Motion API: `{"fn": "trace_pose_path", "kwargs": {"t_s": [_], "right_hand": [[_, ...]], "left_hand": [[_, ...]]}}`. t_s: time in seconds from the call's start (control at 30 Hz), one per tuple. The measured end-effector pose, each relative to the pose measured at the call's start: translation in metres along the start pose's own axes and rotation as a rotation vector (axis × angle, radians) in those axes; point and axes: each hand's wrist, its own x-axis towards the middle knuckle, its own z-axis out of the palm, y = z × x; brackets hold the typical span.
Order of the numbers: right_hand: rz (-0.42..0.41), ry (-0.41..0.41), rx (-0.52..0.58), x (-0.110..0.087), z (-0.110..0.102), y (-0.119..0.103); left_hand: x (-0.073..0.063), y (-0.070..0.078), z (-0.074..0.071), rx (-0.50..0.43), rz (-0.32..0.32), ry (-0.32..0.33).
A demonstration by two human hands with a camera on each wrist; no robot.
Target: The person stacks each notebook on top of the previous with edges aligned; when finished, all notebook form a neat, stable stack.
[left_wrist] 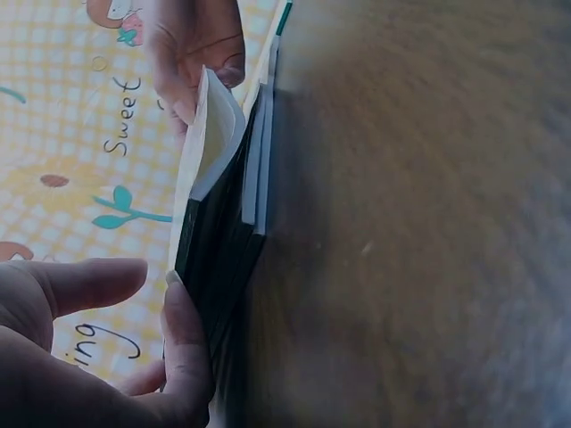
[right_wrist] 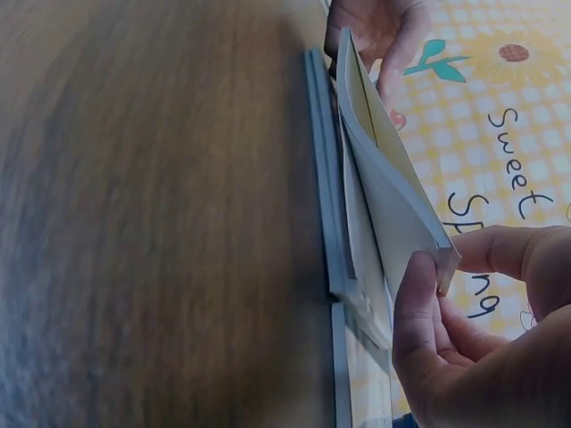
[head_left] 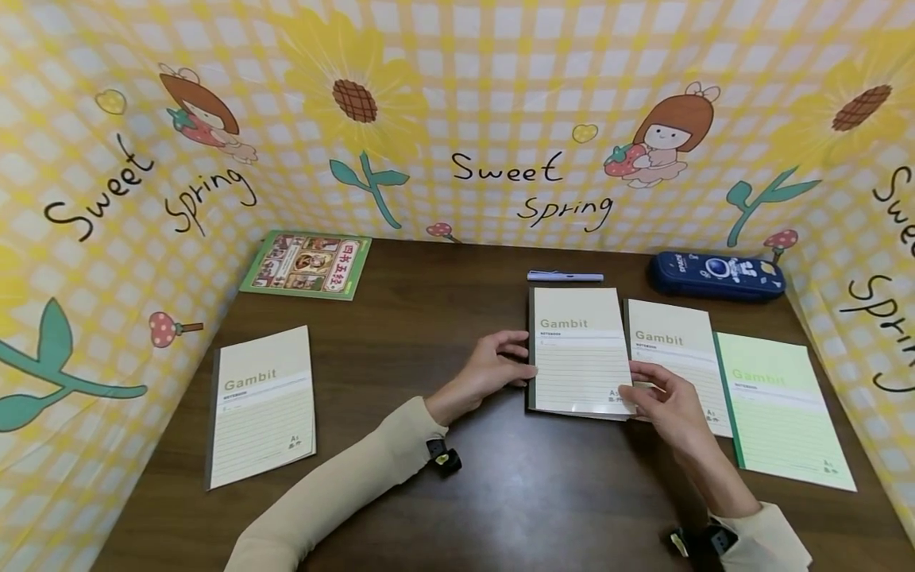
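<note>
A cream Gambit notebook (head_left: 575,349) with a dark spine lies right of centre, over at least one more notebook whose lower edge shows. My left hand (head_left: 493,367) holds it at the spine side, thumb on the cover edge. At its lower right edge my right hand (head_left: 668,405) pinches it between thumb and fingers. In the right wrist view the pinched notebook (right_wrist: 393,196) is lifted and bowed above the ones below. A second cream notebook (head_left: 679,361) lies beside it, partly behind my right hand. Further right is a green notebook (head_left: 786,405).
Another cream notebook (head_left: 263,409) lies on the left of the dark table (head_left: 415,318). Behind it is a green-edged picture book (head_left: 307,264). A blue pen (head_left: 565,276) and a navy pencil case (head_left: 715,276) lie at the back, near the checked cloth wall (head_left: 486,95).
</note>
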Motion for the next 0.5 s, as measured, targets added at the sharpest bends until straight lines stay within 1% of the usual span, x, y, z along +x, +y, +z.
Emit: {"fn": "trace_pose_path", "kwargs": {"t_s": [0.1,0.27,0.5], "right_hand": [[-0.007,0.011,-0.039,0.001,0.0001,0.0015],[-0.016,0.033,-0.098,0.0017,0.0007,0.0011],[-0.013,0.047,-0.176,0.0017,0.001,0.0013]], "left_hand": [[0.0014,-0.0006,0.002,0.001,0.014,0.008],[0.0033,-0.0011,0.0056,0.003,0.014,0.031],[0.0059,-0.0011,0.0071,0.015,0.009,0.026]]}}
